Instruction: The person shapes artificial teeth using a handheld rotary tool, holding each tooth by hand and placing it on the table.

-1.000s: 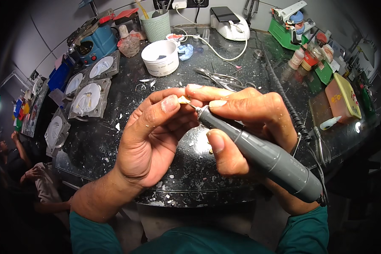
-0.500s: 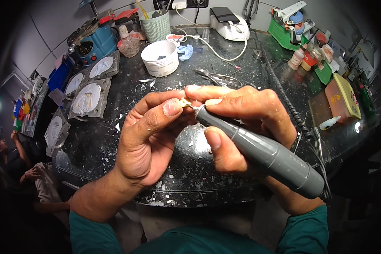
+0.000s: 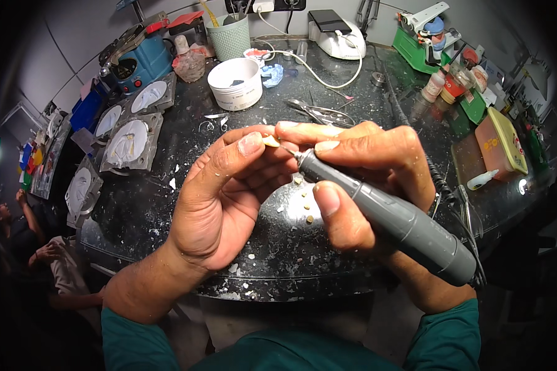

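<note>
Between the thumb and forefinger of my left hand [image 3: 213, 204] is a small cream-coloured piece, tooth-like in look [image 3: 270, 141]. My right hand [image 3: 377, 173] is wrapped round a dark grey rotary handpiece [image 3: 396, 222], pen fashion, with its cord trailing at the right. The thin metal bur [image 3: 289, 150] at its front end points at the piece; a slim gap seems to lie between them. Both hands are held above the black worktop [image 3: 272, 250], fingertips close together. Below them several small yellowish bits [image 3: 309, 219] lie in a bright patch of light.
White chips litter the worktop. Behind my hands are scissor-like tools [image 3: 322, 113], a white tub [image 3: 235, 86] and a green cup [image 3: 229, 38]. Grey metal moulds [image 3: 130, 145] stand left; a green bin [image 3: 414, 52] and an orange box [image 3: 500, 145] stand right. Another person sits far left.
My right hand and the handpiece have shifted slightly right, drawing the bur back from the piece. The piece has turned a little in my left fingers. Yellowish bits below now show.
</note>
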### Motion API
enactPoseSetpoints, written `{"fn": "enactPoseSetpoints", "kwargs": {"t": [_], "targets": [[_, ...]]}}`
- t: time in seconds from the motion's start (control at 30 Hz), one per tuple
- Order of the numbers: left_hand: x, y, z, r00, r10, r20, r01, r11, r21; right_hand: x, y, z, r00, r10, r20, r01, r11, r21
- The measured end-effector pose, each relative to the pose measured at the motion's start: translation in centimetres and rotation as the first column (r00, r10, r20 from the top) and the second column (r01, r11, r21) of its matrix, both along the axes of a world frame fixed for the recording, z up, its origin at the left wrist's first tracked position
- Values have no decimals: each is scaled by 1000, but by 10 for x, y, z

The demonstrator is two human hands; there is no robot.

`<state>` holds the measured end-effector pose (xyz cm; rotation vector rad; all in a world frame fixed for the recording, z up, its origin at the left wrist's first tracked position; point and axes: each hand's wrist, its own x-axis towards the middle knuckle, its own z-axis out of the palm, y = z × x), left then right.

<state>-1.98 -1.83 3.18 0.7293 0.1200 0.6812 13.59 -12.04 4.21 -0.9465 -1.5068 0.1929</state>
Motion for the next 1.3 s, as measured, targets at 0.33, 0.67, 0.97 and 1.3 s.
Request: {"fn": "enactPoseSetpoints", "kwargs": {"t": [0.33, 0.67, 0.97, 1.3], "targets": [[9, 42, 2, 879, 471, -80, -312, 693, 650, 37, 27, -9, 983, -182, -13, 181, 968, 172], [11, 59, -21, 600, 765, -236, 178, 160, 971, 39, 33, -18, 987, -161, 19, 155, 971, 182], [13, 63, -33, 458, 849, -265, 349, 102, 932, 37, 34, -19, 983, -175, 50, 162, 968, 191], [4, 68, -19, 441, 886, -144, 245, 35, 969, 35, 35, -20, 989, -150, 1, 148, 977, 152]]}}
